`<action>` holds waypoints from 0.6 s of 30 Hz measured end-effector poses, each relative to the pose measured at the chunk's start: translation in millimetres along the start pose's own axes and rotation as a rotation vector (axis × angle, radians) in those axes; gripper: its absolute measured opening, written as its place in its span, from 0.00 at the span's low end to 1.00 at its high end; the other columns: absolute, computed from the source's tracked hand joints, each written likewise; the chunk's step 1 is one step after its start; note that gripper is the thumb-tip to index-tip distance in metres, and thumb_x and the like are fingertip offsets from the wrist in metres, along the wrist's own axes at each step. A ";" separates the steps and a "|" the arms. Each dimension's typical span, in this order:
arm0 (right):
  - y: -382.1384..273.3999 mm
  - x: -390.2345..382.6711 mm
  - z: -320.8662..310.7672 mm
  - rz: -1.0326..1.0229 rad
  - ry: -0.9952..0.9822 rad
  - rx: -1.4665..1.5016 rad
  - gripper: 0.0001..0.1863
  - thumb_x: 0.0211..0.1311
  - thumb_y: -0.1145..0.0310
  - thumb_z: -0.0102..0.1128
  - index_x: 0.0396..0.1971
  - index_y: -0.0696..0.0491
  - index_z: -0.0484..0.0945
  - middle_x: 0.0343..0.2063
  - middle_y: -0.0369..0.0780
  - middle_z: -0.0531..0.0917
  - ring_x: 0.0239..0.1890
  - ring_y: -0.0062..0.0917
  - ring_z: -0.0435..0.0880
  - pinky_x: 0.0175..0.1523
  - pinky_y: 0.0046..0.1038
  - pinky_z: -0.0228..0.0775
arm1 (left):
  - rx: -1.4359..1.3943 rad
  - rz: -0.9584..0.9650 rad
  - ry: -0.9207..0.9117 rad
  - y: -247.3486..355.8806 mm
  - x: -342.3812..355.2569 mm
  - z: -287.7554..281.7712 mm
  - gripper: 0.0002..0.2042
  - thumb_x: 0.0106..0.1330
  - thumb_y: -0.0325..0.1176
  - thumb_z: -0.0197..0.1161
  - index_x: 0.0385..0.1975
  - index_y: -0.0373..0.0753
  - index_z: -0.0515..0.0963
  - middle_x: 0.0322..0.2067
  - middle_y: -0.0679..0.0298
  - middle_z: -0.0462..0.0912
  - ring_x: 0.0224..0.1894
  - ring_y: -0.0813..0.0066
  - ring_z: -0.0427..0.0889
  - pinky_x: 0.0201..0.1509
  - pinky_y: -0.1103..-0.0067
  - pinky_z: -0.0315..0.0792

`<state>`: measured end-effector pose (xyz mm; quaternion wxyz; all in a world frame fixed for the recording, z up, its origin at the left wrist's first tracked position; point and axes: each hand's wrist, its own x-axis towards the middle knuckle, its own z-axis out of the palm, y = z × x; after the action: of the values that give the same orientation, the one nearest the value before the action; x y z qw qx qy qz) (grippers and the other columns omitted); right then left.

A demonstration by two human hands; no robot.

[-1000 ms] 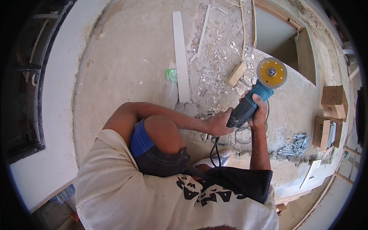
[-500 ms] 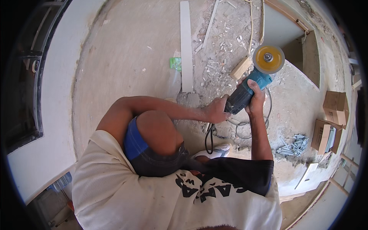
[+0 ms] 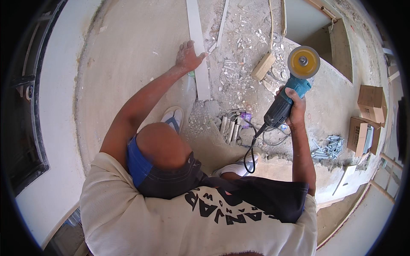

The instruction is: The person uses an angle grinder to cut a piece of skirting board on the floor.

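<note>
My right hand [image 3: 294, 109] grips a teal and black angle grinder [image 3: 279, 112] with a yellow cutting disc [image 3: 303, 62] on top, facing up. Its black cord loops down past my sandalled foot. My left hand [image 3: 188, 57] is open, fingers spread at the left edge of a long pale strip [image 3: 202, 85] lying on the floor; whether it presses on it I cannot tell. A green packet is mostly hidden below that hand. A thinner strip [image 3: 222, 21] and broken white chips lie to the right of the long one.
A wooden block [image 3: 263, 65] with a pale cord sits among rubble [image 3: 232, 64]. Cardboard boxes [image 3: 370, 102] and a pile of metal pieces [image 3: 329, 148] are at the right. A recessed opening [image 3: 339, 51] is at upper right, a dark framed opening [image 3: 30, 123] at far left.
My left hand has left the back end of the grinder and moved up and left to the long strip. My right hand has shifted slightly right and up with the grinder.
</note>
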<state>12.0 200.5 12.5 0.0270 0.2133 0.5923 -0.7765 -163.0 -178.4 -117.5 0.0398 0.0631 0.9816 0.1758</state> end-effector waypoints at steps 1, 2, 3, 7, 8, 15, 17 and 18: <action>0.1 -1.9 -2.4 0.011 0.002 -0.038 0.21 0.61 0.59 0.69 0.44 0.61 0.80 0.33 0.45 0.86 0.33 0.29 0.87 0.42 0.30 0.82 | 0.027 -0.005 -0.018 -8.6 18.8 -3.8 0.48 0.64 0.62 0.70 0.68 0.24 0.64 0.64 0.39 0.71 0.71 0.43 0.67 0.74 0.57 0.64; 2.1 -11.2 -11.3 0.048 0.016 -0.094 0.21 0.62 0.58 0.69 0.45 0.61 0.80 0.33 0.45 0.86 0.33 0.29 0.87 0.43 0.30 0.82 | 0.038 -0.017 -0.063 -8.6 31.2 -0.3 0.50 0.63 0.64 0.70 0.69 0.24 0.62 0.65 0.38 0.70 0.72 0.41 0.66 0.75 0.56 0.63; -0.5 -9.1 -11.3 0.043 -0.013 -0.105 0.22 0.61 0.58 0.69 0.46 0.61 0.80 0.34 0.45 0.86 0.33 0.28 0.87 0.43 0.29 0.82 | 0.069 -0.026 -0.082 -10.3 48.4 -0.9 0.52 0.62 0.66 0.69 0.70 0.23 0.60 0.66 0.37 0.68 0.72 0.40 0.65 0.76 0.56 0.62; -13.6 -33.3 -8.0 0.046 0.033 -0.098 0.18 0.59 0.63 0.70 0.43 0.60 0.80 0.32 0.44 0.87 0.32 0.27 0.87 0.41 0.29 0.81 | 0.056 0.016 -0.020 -10.1 81.6 35.3 0.63 0.59 0.72 0.67 0.77 0.22 0.48 0.74 0.32 0.56 0.76 0.30 0.56 0.81 0.49 0.51; -15.0 -35.0 -3.0 0.050 0.043 -0.116 0.21 0.59 0.61 0.70 0.46 0.60 0.79 0.34 0.44 0.86 0.34 0.27 0.87 0.42 0.29 0.81 | 0.064 0.027 -0.013 -20.6 95.5 39.9 0.62 0.60 0.71 0.67 0.78 0.23 0.46 0.76 0.31 0.53 0.77 0.29 0.53 0.81 0.48 0.49; -28.6 -61.3 28.4 0.080 0.172 -0.154 0.20 0.56 0.64 0.72 0.43 0.62 0.81 0.32 0.43 0.86 0.33 0.27 0.87 0.42 0.28 0.82 | -0.096 0.262 0.226 -36.3 119.7 94.7 0.49 0.64 0.46 0.67 0.78 0.28 0.47 0.77 0.31 0.47 0.79 0.25 0.42 0.82 0.44 0.40; -23.8 -59.8 24.2 0.150 0.163 -0.205 0.21 0.55 0.64 0.72 0.43 0.62 0.81 0.32 0.43 0.86 0.33 0.27 0.87 0.41 0.28 0.82 | -0.303 0.328 0.199 -25.4 115.3 102.2 0.46 0.64 0.41 0.67 0.77 0.30 0.48 0.77 0.31 0.47 0.79 0.25 0.41 0.83 0.45 0.40; -28.0 -55.0 24.4 0.168 0.134 -0.230 0.21 0.55 0.63 0.73 0.44 0.62 0.81 0.32 0.43 0.86 0.33 0.27 0.87 0.41 0.28 0.82 | -0.298 0.370 0.197 -22.5 120.1 101.4 0.46 0.63 0.40 0.68 0.77 0.30 0.49 0.77 0.31 0.48 0.79 0.27 0.43 0.83 0.46 0.40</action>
<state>46.3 174.5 63.0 0.0766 0.3090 0.6578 -0.6825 -274.1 -148.3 -226.9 -0.0799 0.2176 0.9158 0.3278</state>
